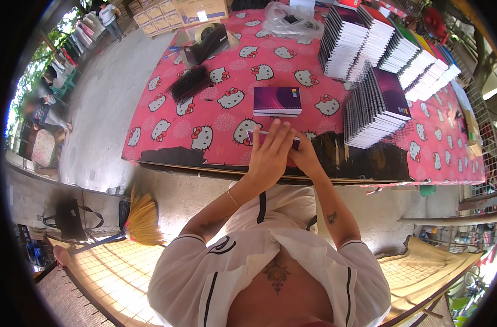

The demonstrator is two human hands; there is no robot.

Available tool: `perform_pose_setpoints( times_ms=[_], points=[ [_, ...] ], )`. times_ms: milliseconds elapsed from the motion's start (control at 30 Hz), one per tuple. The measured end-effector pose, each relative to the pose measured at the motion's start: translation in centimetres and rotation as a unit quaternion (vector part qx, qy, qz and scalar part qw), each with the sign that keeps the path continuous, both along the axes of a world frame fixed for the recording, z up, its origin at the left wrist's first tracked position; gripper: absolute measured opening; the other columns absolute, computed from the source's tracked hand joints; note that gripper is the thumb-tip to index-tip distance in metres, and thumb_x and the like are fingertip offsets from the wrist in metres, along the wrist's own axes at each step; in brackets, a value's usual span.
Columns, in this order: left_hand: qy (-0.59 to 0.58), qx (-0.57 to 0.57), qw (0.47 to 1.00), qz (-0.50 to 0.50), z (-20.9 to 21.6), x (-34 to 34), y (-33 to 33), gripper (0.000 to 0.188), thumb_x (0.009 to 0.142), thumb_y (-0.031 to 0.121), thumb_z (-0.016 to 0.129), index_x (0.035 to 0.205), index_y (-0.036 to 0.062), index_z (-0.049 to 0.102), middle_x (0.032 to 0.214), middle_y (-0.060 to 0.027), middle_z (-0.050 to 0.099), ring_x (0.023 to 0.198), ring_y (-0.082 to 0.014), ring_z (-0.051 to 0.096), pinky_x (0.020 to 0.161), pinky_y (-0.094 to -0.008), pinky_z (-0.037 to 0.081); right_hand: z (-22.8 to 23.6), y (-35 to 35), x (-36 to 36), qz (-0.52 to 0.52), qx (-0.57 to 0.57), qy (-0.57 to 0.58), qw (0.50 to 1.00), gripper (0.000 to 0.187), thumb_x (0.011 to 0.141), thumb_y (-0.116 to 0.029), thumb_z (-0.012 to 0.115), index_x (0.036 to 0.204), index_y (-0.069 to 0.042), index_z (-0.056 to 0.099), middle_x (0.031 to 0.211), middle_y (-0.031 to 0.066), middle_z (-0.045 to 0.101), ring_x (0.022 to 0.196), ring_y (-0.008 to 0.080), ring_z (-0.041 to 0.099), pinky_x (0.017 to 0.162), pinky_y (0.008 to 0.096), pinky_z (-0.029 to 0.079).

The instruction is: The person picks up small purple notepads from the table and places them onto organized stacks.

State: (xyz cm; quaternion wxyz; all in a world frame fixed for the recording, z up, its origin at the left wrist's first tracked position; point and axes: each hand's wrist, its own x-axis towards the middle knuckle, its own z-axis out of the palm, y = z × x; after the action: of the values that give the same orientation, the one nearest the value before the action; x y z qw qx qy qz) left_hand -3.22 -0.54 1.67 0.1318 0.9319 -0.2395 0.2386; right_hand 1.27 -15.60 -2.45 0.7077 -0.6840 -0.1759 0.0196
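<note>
Close to the table's front edge lies a small purple-covered notebook (pixel 258 138), mostly hidden under my hands. My left hand (pixel 271 150) rests across its cover with the fingers stretched out. At the notebook's right edge is my right hand (pixel 304 156), its fingers bent around that side and partly hidden behind the left hand. Just beyond my fingertips sits a short stack of purple notebooks (pixel 277 101), with white page edges facing me. To the right, a tall pile of purple wire-bound notebooks (pixel 376 109) leans in a slanted row.
More notebook piles (pixel 363 41) with coloured covers stand at the back right. A black tape dispenser (pixel 206 46) and a bundle of black binding combs (pixel 189 83) are at the left. Clear plastic (pixel 292 20) lies behind. The pink tablecloth (pixel 226 117) has torn black patches at the front.
</note>
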Motion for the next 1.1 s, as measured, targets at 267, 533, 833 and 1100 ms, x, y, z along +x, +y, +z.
perform_pose_setpoints(
  times_ms=[267,533,833,1100],
  points=[
    [0.153,-0.560,0.812,0.057,-5.6,1.2,3.9,0.061,0.091,-0.009,0.042,0.151,-0.0025,0.032,0.144,-0.0246,0.049,0.125,-0.0319,0.054,0.104,-0.0356,0.043,0.5,1.4,-0.3,-0.008,-0.007,0.020,1.000,0.028,0.089,-0.002,0.069,0.117,-0.001,0.063,0.101,0.0028,0.067,0.090,0.0091,0.059,0.082,0.0250,0.048],
    [0.005,-0.325,0.938,0.119,-4.3,8.1,10.7,0.044,0.090,-0.002,0.054,0.134,-0.0011,0.055,0.117,-0.0236,0.061,0.098,-0.0380,0.061,0.087,-0.0456,0.050,0.4,-1.0,0.7,-0.016,-0.006,0.069,0.997,0.029,0.089,-0.009,0.071,0.116,0.001,0.066,0.096,0.0033,0.068,0.087,0.0097,0.060,0.080,0.0260,0.049],
    [-0.052,0.067,0.960,0.269,-4.5,20.5,25.2,0.015,0.091,0.015,0.064,0.103,0.0061,0.063,0.101,-0.0135,0.063,0.096,-0.0364,0.062,0.083,-0.0463,0.053,1.1,2.5,7.7,0.114,0.031,0.167,0.979,0.035,0.083,-0.010,0.077,0.114,0.002,0.066,0.097,0.0040,0.068,0.086,0.0127,0.062,0.078,0.0287,0.051],
    [-0.125,-0.061,0.972,0.188,-3.2,15.2,20.3,0.033,0.091,0.005,0.059,0.124,0.0063,0.058,0.099,-0.0140,0.057,0.090,-0.0358,0.063,0.076,-0.0460,0.054,1.2,0.7,6.6,0.063,-0.018,0.106,0.992,0.035,0.085,-0.011,0.076,0.116,0.002,0.067,0.098,0.0022,0.068,0.086,0.0106,0.061,0.079,0.0271,0.049]
  ],
)
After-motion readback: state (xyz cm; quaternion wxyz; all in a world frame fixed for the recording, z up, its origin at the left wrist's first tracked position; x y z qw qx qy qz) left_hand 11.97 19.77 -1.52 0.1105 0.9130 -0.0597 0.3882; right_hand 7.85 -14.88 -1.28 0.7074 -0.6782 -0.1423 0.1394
